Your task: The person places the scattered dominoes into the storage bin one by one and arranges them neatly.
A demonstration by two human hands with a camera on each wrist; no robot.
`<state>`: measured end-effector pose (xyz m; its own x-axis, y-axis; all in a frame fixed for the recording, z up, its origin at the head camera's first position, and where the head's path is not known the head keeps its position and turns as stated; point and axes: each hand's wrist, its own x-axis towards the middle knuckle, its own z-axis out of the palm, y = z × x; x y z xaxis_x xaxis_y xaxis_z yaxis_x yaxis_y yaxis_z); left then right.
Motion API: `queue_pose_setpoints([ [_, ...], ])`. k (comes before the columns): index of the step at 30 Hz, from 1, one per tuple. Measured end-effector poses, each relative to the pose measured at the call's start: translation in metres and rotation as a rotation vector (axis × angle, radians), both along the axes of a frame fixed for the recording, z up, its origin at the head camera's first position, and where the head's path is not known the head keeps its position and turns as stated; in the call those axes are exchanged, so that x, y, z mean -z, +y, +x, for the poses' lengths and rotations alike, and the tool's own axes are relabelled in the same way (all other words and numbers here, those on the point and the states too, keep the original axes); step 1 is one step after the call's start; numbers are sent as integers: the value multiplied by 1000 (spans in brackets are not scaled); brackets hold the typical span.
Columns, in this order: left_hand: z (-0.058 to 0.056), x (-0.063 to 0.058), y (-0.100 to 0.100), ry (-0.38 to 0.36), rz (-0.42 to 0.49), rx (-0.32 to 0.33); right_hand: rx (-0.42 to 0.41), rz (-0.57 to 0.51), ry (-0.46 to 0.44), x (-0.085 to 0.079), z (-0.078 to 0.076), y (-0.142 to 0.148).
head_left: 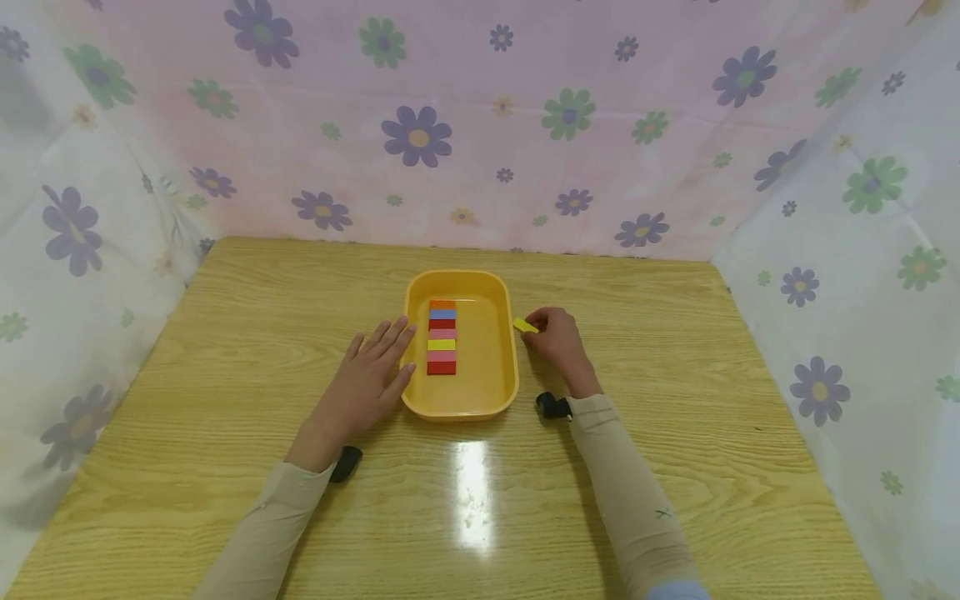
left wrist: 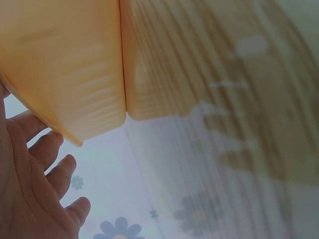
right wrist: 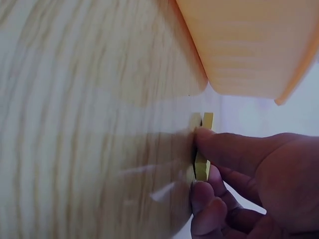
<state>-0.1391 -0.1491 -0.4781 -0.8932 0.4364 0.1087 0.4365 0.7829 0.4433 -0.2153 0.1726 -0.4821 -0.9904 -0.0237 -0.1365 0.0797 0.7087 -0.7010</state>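
A yellow-orange plastic tub [head_left: 480, 392] stands on the table, with a column of coloured blocks [head_left: 442, 357] in orange, blue, red, pink and yellow along the left part of its floor. My left hand [head_left: 367, 375] lies against the tub's left rim, fingers straight and spread; the left wrist view has the fingers [left wrist: 60, 177] beside the tub's outer wall. To the right of the tub, my right hand [head_left: 558, 342] pinches a flat yellow block [head_left: 523, 326] between thumb and fingers. In the right wrist view this yellow block [right wrist: 203, 169] is close over the tabletop.
The wood-grain table [head_left: 300, 283] carries the tub near its middle. A flowered cloth [head_left: 480, 100] hangs behind the table and along both sides. Black wrist devices [head_left: 553, 406] sit at the cuffs of both beige sleeves.
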Motion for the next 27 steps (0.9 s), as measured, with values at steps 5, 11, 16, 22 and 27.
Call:
queue_pose_setpoints([
  [5,0,1,0,11,8,-2,-44,-24,13,1,2,4],
  [11,1,-1,0,1,-3,-3,-66,-49,44,-1,4,8],
  [16,1,-1,0,-5,-13,-7,-65,-85,67,-3,5,9],
  [22,1,-1,0,-8,-14,-8,-57,-169,70,-1,10,16],
  [27,1,-1,1,-1,-11,-9,-39,-247,103,5,15,22],
])
